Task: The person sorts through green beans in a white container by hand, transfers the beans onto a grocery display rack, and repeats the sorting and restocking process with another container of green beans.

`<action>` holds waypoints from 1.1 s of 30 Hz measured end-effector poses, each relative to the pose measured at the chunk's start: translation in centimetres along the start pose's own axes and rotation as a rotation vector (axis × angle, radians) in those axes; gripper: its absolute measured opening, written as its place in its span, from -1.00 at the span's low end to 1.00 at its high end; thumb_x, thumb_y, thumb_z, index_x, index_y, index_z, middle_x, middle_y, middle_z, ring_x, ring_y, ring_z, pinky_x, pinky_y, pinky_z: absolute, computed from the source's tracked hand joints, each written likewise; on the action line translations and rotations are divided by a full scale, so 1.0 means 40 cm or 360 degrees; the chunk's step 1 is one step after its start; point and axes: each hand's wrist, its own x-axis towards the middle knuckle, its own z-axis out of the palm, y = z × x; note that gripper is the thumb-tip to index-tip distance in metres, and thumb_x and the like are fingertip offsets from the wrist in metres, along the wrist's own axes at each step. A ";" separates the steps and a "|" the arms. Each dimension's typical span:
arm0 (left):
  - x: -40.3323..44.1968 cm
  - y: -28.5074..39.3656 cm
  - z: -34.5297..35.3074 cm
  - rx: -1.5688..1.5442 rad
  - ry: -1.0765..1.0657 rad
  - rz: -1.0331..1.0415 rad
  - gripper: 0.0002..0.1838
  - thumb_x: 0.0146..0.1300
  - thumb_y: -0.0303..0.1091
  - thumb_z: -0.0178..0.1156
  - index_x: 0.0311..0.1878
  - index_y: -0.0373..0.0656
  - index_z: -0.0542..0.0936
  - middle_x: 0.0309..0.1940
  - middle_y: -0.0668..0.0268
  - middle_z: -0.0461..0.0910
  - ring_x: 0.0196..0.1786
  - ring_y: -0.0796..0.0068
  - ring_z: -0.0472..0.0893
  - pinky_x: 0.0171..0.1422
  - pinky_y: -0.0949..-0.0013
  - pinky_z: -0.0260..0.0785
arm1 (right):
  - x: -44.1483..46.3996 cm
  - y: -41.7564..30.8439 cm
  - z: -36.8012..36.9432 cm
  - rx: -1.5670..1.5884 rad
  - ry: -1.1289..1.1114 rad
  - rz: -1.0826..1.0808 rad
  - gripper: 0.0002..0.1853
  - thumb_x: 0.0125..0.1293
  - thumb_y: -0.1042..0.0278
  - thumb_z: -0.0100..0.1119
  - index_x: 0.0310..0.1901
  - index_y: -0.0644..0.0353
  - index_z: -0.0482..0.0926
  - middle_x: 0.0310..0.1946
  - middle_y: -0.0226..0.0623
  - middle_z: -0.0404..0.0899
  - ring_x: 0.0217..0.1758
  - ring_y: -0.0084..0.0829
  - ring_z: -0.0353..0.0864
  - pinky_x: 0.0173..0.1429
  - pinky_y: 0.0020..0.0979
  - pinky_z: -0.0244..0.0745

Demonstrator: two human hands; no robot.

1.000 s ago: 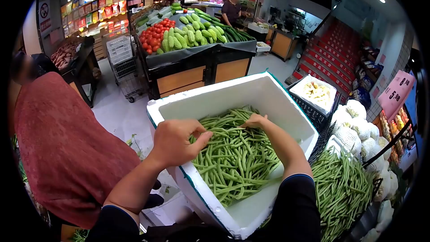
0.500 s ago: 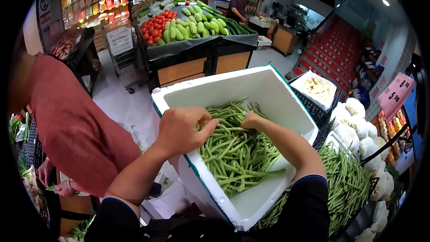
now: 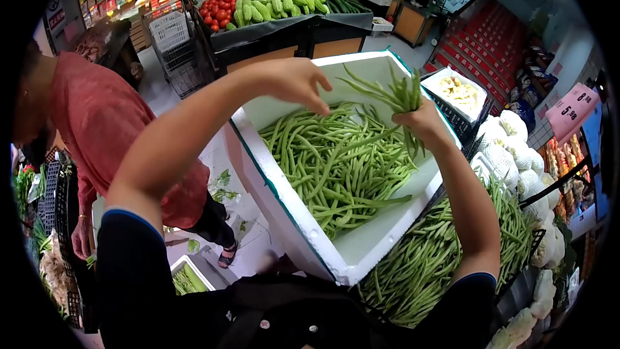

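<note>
A white foam box (image 3: 381,245) with a green-edged rim holds a deep heap of green beans (image 3: 336,161). My right hand (image 3: 423,121) is closed around a bunch of green beans (image 3: 397,94), raised above the right side of the box, with the pods sticking up and out. Over the far left part of the box, my left hand (image 3: 296,85) hangs with its fingers apart and nothing between them. Close to the box's right side lies a second pile of green beans (image 3: 445,252).
Net-wrapped white produce (image 3: 510,148) and a pink price sign (image 3: 573,113) stand to the right. Beyond the box is a stand of tomatoes (image 3: 223,11) and bitter melons (image 3: 278,0). A person in a red shirt (image 3: 103,110) bends at the left.
My right hand has come up out of the heap, lifting a bunch of green beans to the right. My left hand has risen and moved farther over the box.
</note>
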 end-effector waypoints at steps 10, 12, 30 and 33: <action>0.292 -0.166 0.260 0.0354 -0.0837 -0.0766 -0.03 -0.08 0.25 0.30 0.29 -0.24 0.28 0.35 0.01 0.09 0.35 0.01 0.17 0.31 0.00 0.15 | -0.081 -0.023 -0.036 0.0844 0.0293 0.0200 -0.74 0.05 0.40 0.24 -0.20 0.34 0.61 -0.57 -0.41 0.46 -0.60 -0.55 0.41 -0.53 -0.50 0.31; 0.294 -0.211 0.331 0.0342 -0.0772 -0.0859 -0.01 -0.15 0.26 0.34 0.28 -0.19 0.30 0.33 0.06 0.17 0.34 0.04 0.17 0.31 -0.01 0.15 | -0.107 -0.031 -0.028 0.1108 0.0320 0.0098 -0.73 0.06 0.41 0.24 -0.18 0.32 0.61 -0.47 -0.40 0.52 -0.56 -0.56 0.44 -0.46 -0.54 0.33; 0.267 -0.066 0.231 0.0267 -0.0091 -0.0680 -0.45 -0.21 -0.32 0.43 -0.06 -0.28 0.54 -0.26 0.06 0.59 -0.20 0.21 0.59 -0.08 0.27 0.43 | -0.411 0.047 -0.413 0.1269 0.0708 0.0221 -0.63 0.05 0.50 0.22 -0.06 0.38 0.47 -0.35 -0.21 0.55 -0.33 -0.51 0.54 -0.21 -0.49 0.56; 0.237 0.024 0.151 0.0048 0.0138 -0.0630 -0.44 -0.22 -0.42 0.38 -0.02 -0.22 0.53 -0.35 0.13 0.58 -0.30 0.37 0.57 -0.19 0.35 0.43 | -0.456 0.139 -0.572 0.1114 0.1300 0.0548 -0.74 -0.01 0.55 0.24 -0.24 0.41 0.50 -0.45 -0.26 0.55 -0.43 -0.50 0.54 -0.39 -0.47 0.55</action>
